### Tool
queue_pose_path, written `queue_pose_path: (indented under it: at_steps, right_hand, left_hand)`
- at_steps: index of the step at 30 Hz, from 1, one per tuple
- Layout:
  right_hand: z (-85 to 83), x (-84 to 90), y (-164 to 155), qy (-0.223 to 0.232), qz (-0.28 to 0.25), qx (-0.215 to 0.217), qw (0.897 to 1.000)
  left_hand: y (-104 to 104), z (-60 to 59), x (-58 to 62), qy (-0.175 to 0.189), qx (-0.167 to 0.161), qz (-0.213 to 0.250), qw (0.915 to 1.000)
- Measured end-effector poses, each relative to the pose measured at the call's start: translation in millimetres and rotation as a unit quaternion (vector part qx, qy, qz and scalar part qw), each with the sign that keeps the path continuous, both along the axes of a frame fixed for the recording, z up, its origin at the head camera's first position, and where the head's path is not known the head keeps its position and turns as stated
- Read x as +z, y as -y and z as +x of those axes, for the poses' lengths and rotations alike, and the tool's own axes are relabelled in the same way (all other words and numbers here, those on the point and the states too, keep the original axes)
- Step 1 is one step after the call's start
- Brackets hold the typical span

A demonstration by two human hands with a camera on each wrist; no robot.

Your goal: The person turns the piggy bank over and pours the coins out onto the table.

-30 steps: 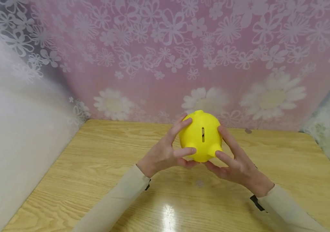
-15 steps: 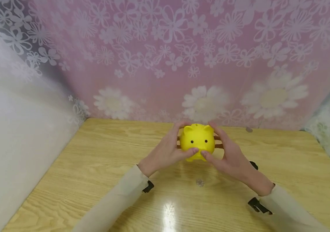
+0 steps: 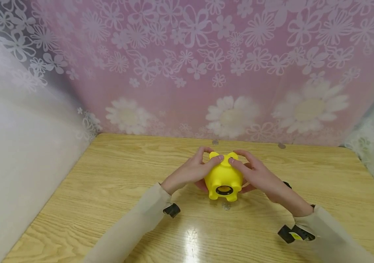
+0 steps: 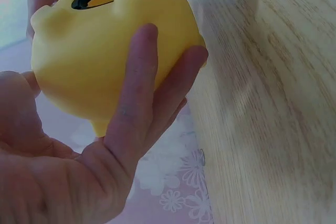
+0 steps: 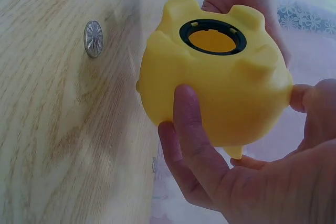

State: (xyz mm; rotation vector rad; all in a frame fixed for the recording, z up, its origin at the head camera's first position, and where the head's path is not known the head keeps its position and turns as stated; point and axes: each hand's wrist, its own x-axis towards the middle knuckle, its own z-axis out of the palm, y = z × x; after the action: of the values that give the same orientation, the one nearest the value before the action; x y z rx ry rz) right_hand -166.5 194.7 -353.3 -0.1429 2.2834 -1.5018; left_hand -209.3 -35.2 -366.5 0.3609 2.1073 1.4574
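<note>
A yellow piggy bank (image 3: 224, 176) is held above the table, tipped back so its feet and underside face me in the head view. In the underside is a round hole with a black rim (image 5: 236, 45), its plug off. My left hand (image 3: 191, 168) grips one side, thumb on the front near the face, and its fingers (image 4: 139, 72) spread along the body. On the other side my right hand (image 3: 260, 177) grips it the same way, with fingertips (image 5: 186, 100) pressed to the yellow surface. A silver coin (image 3: 226, 205) lies on the table just in front of the piggy bank.
Two more coins lie near the table's back edge, one coin (image 3: 215, 142) behind the piggy bank and another coin (image 3: 281, 145) to the right. The wooden table (image 3: 124, 175) meets a pink flowered curtain (image 3: 180, 91) at the back and pale sheets at the sides.
The piggy bank has been turned in both hands, from slot side showing, to face showing, to underside showing, and has come lower. The back coin behind it has come into view.
</note>
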Motion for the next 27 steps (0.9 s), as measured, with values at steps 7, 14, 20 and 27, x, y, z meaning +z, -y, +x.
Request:
queue_pose_path:
  at_steps: [7,14,20,27]
  right_hand:
    - [0.3,3.3,0,0.0,0.007,-0.01,1.0]
    - [3.2,2.0,-1,-0.101,0.038,-0.022,0.994]
    - [4.4,-8.3,-5,-0.384,0.005,0.0,0.923]
    - [-8.5,-11.6,-7,-0.661,-0.037,0.07,0.747]
  left_hand:
    - [1,-4.4,2.2,0.02,-0.029,0.013,0.9993]
    - [1,-6.4,2.6,-0.025,-0.028,0.036,0.9986]
    - [3,-6.1,2.5,-0.288,-0.053,0.076,0.9531]
    - [7,-13.3,10.6,-0.589,-0.113,0.104,0.7932]
